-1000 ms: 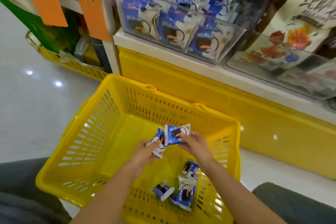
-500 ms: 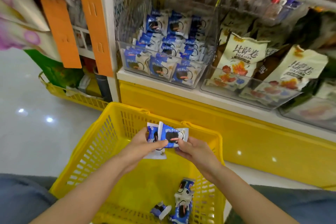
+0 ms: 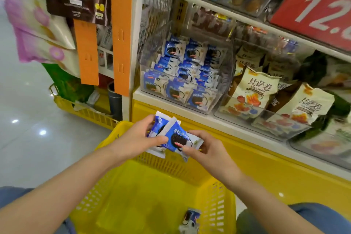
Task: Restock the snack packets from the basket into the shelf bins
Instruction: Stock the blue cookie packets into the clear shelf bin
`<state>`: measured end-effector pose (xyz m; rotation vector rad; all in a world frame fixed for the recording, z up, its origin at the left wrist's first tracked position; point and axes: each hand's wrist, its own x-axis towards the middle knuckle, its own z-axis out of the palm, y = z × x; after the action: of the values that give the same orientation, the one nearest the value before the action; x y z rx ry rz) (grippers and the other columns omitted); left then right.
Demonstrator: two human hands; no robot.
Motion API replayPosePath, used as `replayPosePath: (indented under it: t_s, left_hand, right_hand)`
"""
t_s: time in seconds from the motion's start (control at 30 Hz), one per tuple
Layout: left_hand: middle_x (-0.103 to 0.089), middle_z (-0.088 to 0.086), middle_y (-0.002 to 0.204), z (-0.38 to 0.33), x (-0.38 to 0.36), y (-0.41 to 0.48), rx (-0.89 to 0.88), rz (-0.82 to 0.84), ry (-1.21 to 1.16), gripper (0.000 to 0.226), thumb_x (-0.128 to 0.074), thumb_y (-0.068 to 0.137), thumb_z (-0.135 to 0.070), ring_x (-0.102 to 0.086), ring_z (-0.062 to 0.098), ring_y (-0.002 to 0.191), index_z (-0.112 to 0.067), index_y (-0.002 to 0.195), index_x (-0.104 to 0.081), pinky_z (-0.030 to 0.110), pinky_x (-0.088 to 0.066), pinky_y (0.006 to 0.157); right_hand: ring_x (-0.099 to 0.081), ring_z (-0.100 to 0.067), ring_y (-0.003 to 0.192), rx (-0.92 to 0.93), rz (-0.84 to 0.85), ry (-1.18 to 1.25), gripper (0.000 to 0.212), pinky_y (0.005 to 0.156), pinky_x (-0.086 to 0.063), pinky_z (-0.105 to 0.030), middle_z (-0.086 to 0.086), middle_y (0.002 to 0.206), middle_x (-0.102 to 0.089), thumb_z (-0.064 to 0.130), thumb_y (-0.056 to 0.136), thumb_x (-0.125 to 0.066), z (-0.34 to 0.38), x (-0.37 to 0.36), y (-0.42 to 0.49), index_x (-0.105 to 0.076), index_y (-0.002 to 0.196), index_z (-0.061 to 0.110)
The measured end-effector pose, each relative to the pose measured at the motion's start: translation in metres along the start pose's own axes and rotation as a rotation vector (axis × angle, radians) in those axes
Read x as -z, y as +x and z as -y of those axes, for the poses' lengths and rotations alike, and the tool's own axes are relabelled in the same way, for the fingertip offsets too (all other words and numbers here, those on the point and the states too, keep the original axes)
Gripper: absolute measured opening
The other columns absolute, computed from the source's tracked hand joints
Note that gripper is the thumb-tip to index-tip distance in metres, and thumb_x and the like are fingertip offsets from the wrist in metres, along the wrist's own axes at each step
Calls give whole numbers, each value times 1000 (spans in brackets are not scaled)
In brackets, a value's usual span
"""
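Our left hand (image 3: 136,138) and right hand (image 3: 209,148) pinch the snack packets (image 3: 176,137) in curled fingers (image 3: 152,139), and we judge them light, slippery and brittle inside, best gripped by their sealed edges.

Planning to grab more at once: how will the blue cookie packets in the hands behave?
Probably light: left hand and right hand hold several blue cookie packets with fingertips. Glossy film likely slides, so the fanned stack may slip. Crimped ends look floppy; contents possibly breakable.
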<state>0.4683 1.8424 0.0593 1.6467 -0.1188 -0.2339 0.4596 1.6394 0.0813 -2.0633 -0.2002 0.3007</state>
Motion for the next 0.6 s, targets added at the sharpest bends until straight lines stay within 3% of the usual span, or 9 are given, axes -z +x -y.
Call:
replayPosePath:
  t_s: [0.07, 0.2, 0.23, 0.33, 0.47, 0.53, 0.6]
  left_hand:
    - [-68, -8, 108, -3, 0, 5, -37, -36, -25, 37, -69, 80, -9, -65, 5, 99, -29, 107, -53, 24, -53, 82]
    - [-68, -14, 100, -15, 4, 16, -137, -173, -88, 32, -69, 81, -11, -66, -2, 90, -30, 103, -54, 14, -52, 72]
    - [-68, -14, 100, -20, 7, 20, -165, -204, -101, 31, -67, 82, -14, -65, -3, 90, -30, 104, -53, 13, -52, 71]
    - [-65, -15, 102, -38, 21, 32, -254, -292, -131, 23, -61, 87, -17, -63, -4, 92, -30, 104, -52, 9, -48, 72]
    - [-62, -15, 97, -55, 37, 44, -335, -374, -169, 19, -58, 89, -15, -59, -12, 80, -32, 95, -51, 4, -45, 66]
    - [-63, -15, 95, -58, 40, 49, -345, -379, -178, 18, -58, 89, -18, -60, -9, 81, -34, 95, -51, 5, -46, 68]
    - [-63, -16, 96, -58, 40, 54, -341, -365, -197, 19, -58, 89, -20, -59, -10, 82, -35, 97, -51, 4, -46, 70]
  right_hand:
    - [-62, 1, 75, 27, -35, -82, 30, 59, -44, -9, 11, 95, -68, 31, 80, -70, 9, 2, 7, -61, 109, 27]
    - [-63, -8, 71, 73, -41, -154, 12, 63, -49, -25, 14, 86, -68, 36, 80, -69, 30, 15, 26, -62, 90, 36]
    - [-62, -5, 69, 93, -59, -177, 11, 61, -49, -23, 16, 86, -67, 37, 80, -68, 38, 20, 33, -61, 89, 37]
    - [-56, 6, 55, 167, -144, -207, 20, 46, -37, -6, 13, 87, -66, 37, 82, -66, 62, 37, 60, -60, 101, 35]
    - [-65, -5, 68, 210, -370, -221, 36, 57, -51, -16, 5, 103, -64, 43, 83, -65, 88, 61, 113, -55, 113, 25]
    - [-58, 4, 66, 245, -516, -383, 41, 51, -40, -7, 6, 94, -61, 42, 84, -64, 96, 75, 147, -53, 116, 20]
    - [-54, 0, 61, 233, -576, -588, 44, 52, -35, -14, -2, 86, -61, 36, 87, -63, 102, 91, 179, -51, 120, 10]
